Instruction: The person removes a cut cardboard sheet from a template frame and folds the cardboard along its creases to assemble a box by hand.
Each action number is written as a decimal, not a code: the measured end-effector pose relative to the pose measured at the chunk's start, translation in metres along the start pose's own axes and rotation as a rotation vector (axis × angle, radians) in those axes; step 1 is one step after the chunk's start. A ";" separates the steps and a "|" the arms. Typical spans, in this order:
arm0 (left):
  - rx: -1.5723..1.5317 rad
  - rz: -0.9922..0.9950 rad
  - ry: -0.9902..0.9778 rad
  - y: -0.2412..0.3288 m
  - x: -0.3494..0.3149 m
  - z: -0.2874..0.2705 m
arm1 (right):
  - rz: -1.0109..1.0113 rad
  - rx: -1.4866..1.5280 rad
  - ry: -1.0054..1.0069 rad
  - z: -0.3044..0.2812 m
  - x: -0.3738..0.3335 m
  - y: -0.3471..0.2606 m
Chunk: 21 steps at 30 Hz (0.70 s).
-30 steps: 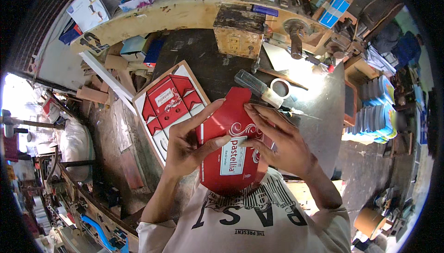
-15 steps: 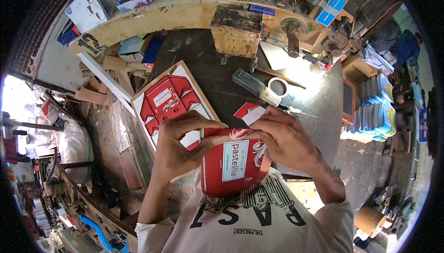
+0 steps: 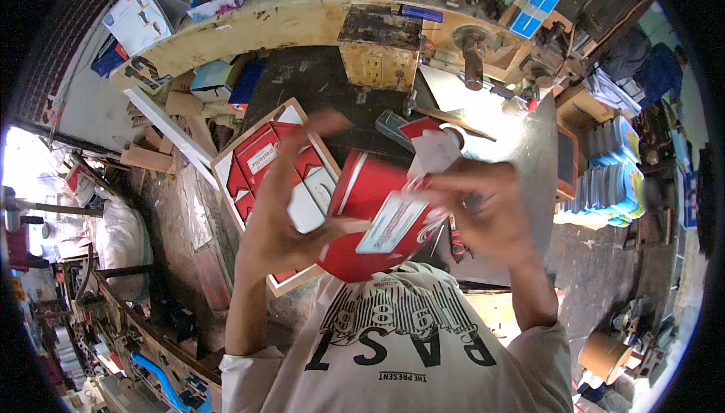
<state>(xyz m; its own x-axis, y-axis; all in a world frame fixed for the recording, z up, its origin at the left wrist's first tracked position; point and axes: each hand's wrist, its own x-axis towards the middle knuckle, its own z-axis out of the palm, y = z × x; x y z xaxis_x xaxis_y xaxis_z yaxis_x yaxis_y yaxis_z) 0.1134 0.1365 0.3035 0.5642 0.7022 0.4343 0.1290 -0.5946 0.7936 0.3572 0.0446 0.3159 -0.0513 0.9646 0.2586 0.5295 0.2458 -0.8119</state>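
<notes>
A red printed carton [image 3: 340, 258] with a pale label panel is tilted in front of my shirt, a red flap with a white stripe rising from it. My right hand [image 3: 483, 201] pinches its right side, near white and red flaps [image 3: 438, 148] that stick up there. To the left, my left hand [image 3: 268, 224] is smeared by motion, fingers spread upward and apart from the carton. Its thumb lies at the carton's left edge; whether it touches is unclear. Beyond that hand, a shallow brown-edged tray [image 3: 220, 162] holds folded red and white card pieces, partly hidden by the hand.
A dark worktable [image 3: 302, 73] stretches ahead, with a wooden block box [image 3: 377, 61] at its back and a wooden-handled tool [image 3: 461, 127] nearer. Red-handled pliers [image 3: 456, 243] lie beside my right wrist. Stacks of blue printed sheets [image 3: 604, 194] stand at the right.
The carton has turned and tipped, its flaps swinging up and away from me. My left hand has opened from its grip, fingers lifting, while the right keeps hold.
</notes>
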 end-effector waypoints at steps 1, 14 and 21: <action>-0.026 0.013 0.086 -0.012 -0.005 0.000 | 0.123 0.058 0.125 -0.007 0.001 0.000; -0.642 -0.424 0.193 0.036 -0.024 0.049 | -0.047 -0.283 0.683 0.003 0.013 0.022; -0.672 -0.319 0.453 0.024 -0.020 0.067 | -0.158 -0.277 0.141 0.026 -0.015 -0.037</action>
<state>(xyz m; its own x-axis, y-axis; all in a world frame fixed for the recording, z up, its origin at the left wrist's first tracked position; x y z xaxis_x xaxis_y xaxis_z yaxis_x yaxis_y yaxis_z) 0.1598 0.0821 0.2855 0.1857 0.9691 0.1625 -0.3637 -0.0858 0.9276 0.3161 0.0239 0.3285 -0.0438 0.8894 0.4550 0.7348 0.3373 -0.5885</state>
